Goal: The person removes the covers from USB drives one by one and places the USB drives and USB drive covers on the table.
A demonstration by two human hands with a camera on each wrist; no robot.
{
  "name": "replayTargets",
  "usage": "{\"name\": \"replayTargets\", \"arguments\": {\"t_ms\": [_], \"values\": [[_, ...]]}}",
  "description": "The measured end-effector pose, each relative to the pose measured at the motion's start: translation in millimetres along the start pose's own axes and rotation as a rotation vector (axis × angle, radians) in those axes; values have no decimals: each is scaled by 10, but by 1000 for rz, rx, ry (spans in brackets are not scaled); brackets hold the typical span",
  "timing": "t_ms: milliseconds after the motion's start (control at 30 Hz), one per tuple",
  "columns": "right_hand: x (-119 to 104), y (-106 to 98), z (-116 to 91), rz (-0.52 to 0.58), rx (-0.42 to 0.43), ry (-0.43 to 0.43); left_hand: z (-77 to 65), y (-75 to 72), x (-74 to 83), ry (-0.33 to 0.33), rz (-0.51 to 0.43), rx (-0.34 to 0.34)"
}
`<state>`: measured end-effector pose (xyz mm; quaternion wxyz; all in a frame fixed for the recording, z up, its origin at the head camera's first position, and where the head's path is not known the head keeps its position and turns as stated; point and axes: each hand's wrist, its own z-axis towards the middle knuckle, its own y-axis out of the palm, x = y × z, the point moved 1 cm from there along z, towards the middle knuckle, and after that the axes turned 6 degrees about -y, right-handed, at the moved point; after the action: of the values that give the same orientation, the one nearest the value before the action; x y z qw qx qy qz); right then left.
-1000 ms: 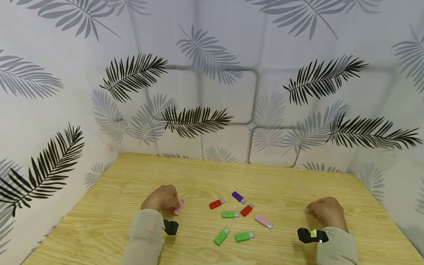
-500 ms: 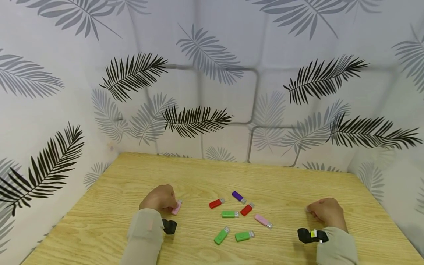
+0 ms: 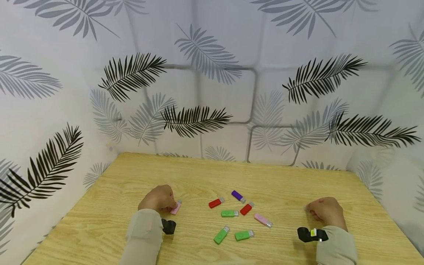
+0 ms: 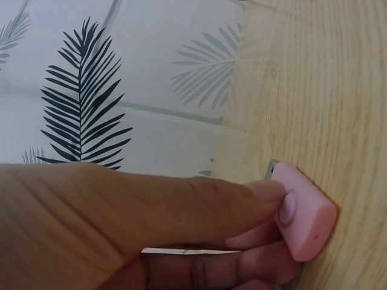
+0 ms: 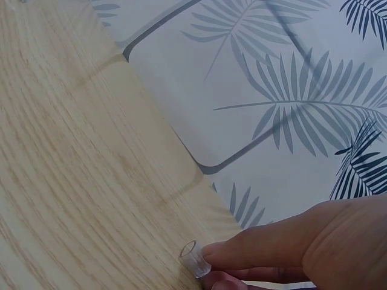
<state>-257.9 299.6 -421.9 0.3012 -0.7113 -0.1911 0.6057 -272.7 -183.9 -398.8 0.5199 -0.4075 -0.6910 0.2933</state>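
Observation:
On the left of the table, my left hand (image 3: pixel 158 198) pinches a pink USB stick (image 3: pixel 176 208) between thumb and fingers. In the left wrist view the thumb lies on the round mark of the pink body (image 4: pixel 308 217), and the metal plug points away, close to the wood. Over at the right side, my right hand (image 3: pixel 326 211) holds a small clear plastic cap (image 5: pixel 195 260) at its fingertips, low over the table. The cap's open end faces away from the fingers.
Between the hands lie several loose USB sticks: a purple one (image 3: pixel 238 196), red ones (image 3: pixel 216 202), green ones (image 3: pixel 229 213) and another pink one (image 3: pixel 262 220). A leaf-patterned curtain (image 3: pixel 205 92) hangs along the table's back edge.
My left hand has shifted slightly left with the pink USB stick. My right hand stays in nearly the same place with the cap.

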Motion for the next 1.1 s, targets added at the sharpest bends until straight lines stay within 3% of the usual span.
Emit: {"name": "replayTargets", "arguments": {"t_ms": [633, 900, 1100], "values": [[8, 1, -8, -13, 13, 8, 29, -19, 13, 2, 34, 15], [1, 9, 13, -11, -4, 23, 14, -27, 16, -19, 64, 66], [-27, -2, -6, -75, 1, 9, 24, -44, 35, -10, 128, 156]]}}
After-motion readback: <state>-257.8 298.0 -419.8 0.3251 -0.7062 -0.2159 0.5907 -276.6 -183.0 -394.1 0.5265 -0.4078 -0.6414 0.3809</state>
